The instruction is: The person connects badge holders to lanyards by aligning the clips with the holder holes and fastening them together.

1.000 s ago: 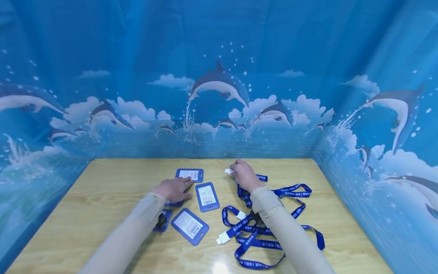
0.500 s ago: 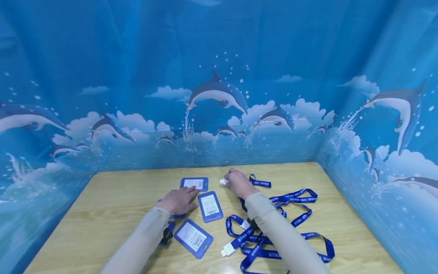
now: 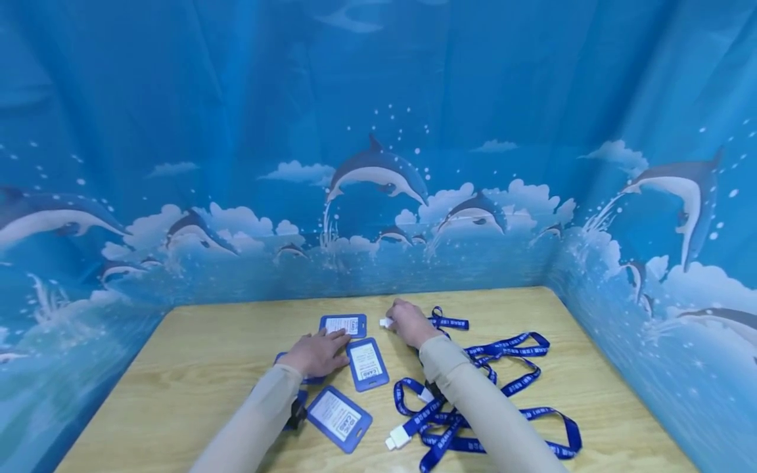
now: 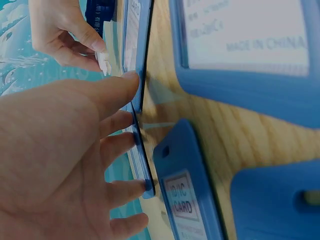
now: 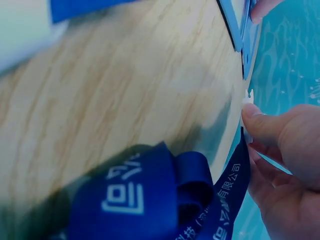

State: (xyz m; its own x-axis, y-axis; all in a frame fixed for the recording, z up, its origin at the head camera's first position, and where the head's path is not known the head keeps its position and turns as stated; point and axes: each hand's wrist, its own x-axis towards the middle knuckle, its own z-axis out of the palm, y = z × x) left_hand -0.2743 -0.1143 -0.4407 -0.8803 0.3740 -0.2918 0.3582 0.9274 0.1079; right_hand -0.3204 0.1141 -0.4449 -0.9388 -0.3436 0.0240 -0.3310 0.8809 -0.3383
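Observation:
My left hand (image 3: 316, 355) lies over a blue ID card holder (image 3: 358, 323) at the back. In the left wrist view its fairly straight fingers touch the blue edges of card holders. A second card holder (image 3: 368, 365) lies just right of the hand and a third (image 3: 340, 419) nearer me. More card holders are partly hidden under the left hand and wrist. My right hand (image 3: 411, 322) pinches the white plastic clip (image 5: 248, 98) of a dark blue lanyard (image 5: 232, 187) between thumb and fingers. The clip points left, apart from the card holders.
Several blue lanyards (image 3: 520, 348) with white printing lie tangled under and right of the right forearm. One white clip (image 3: 398, 437) rests near the front. A dolphin-print curtain (image 3: 378, 263) surrounds the wooden table (image 3: 177, 394) at the back and sides.
The whole scene has shifted lower in the head view. Relative to the table, both hands stay nearly in place, the right one still pinching the clip, the left still at the back card holder.

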